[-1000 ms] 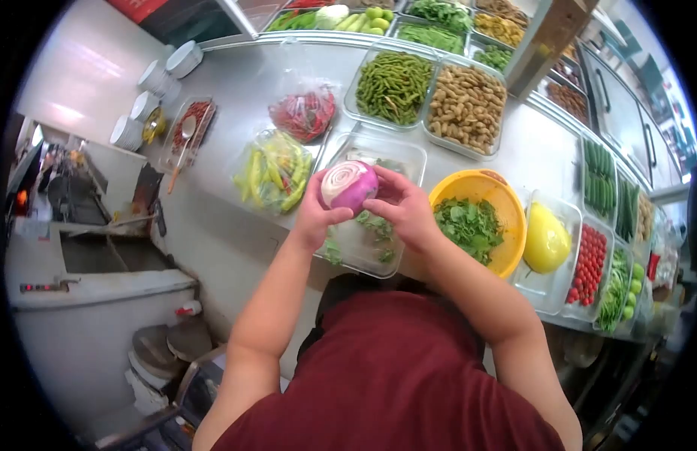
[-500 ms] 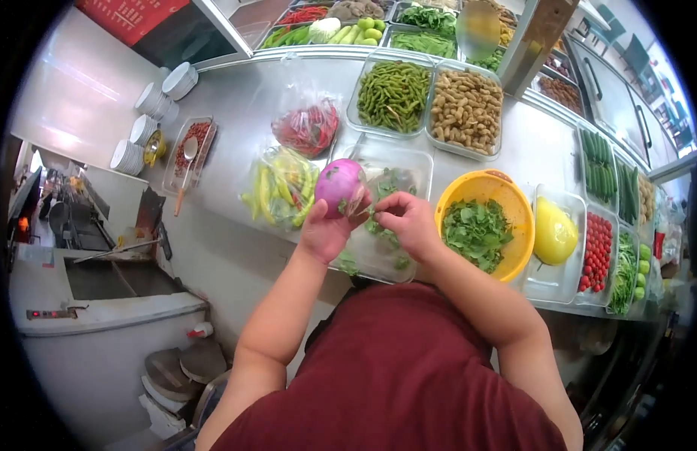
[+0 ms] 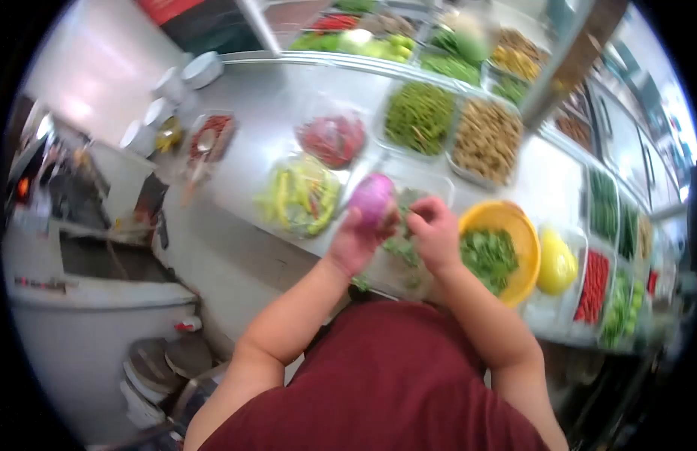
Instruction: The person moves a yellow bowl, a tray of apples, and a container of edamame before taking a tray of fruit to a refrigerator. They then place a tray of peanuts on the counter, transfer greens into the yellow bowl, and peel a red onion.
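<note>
My left hand (image 3: 353,246) is closed around a round, glossy purple vegetable (image 3: 372,200) resembling a red onion, above a clear rectangular tray (image 3: 441,185). Close by on the right, my right hand (image 3: 434,233) has its thumb and fingertips pinched together; blur hides whatever is between them. Loose green leaves (image 3: 401,248) lie in the tray under both hands. A yellow colander (image 3: 523,259) of leafy greens (image 3: 489,261) stands right of my right hand. Left of my left hand sits a plastic bag of pale green peppers (image 3: 302,197).
Trays of green beans (image 3: 417,118) and peanuts (image 3: 487,143) stand behind, beside bagged red peppers (image 3: 332,138). Rightward are a yellow fruit (image 3: 556,263) and small red produce (image 3: 592,288). A post (image 3: 577,68) rises at the counter's back. White bowls (image 3: 202,71) are stacked left.
The view has shifted and blurred, so the counter and both hands appear farther right and lower. My left hand still holds the purple vegetable, and my right hand stays pinched beside it.
</note>
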Demonstrator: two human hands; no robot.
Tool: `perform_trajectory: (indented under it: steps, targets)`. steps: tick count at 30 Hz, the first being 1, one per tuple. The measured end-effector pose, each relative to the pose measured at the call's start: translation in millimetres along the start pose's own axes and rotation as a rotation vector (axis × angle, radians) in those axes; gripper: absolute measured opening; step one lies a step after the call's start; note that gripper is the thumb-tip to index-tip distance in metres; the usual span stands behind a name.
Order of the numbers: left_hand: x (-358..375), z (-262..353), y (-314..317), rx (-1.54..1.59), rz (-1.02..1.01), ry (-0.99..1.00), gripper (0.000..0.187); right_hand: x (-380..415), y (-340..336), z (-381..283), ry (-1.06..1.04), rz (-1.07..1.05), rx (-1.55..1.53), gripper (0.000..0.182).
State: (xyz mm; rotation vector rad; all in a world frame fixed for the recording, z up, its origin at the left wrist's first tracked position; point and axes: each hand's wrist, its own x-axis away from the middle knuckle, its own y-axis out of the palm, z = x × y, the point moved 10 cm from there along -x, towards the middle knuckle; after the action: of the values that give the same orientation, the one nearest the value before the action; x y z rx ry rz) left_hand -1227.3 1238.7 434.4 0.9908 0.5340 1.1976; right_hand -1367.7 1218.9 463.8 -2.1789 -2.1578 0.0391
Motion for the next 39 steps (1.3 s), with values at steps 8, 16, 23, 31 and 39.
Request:
perform_trajectory:
  steps: [8, 16, 23, 31, 39]
  targets:
    - [20.0, 4.2, 0.5, -0.121, -0.024, 0.007, 0.066, -14.1, 31.1, -12.9, 0.043, -0.250, -0.234, 0.011]
    - [18.8, -7.5, -17.6, -0.010, 0.001, -0.022, 0.061, -13.8, 34.3, 3.3, 0.123, -0.205, -0.321, 0.005]
    - [21.0, -5.5, -12.6, 0.120, 0.001, -0.030, 0.070, -17.3, 35.0, 32.9, 0.153, -0.291, -0.226, 0.012]
    - [13.2, -5.7, -5.7, 0.203, -0.066, -0.036, 0.087, 4.1, 51.7, 13.0, 0.156, -0.306, -0.364, 0.011]
    - [14.5, 0.4, -0.2, 0.263, -0.017, -0.020, 0.071, 1.3, 40.1, 29.9, 0.240, -0.310, -0.444, 0.012]
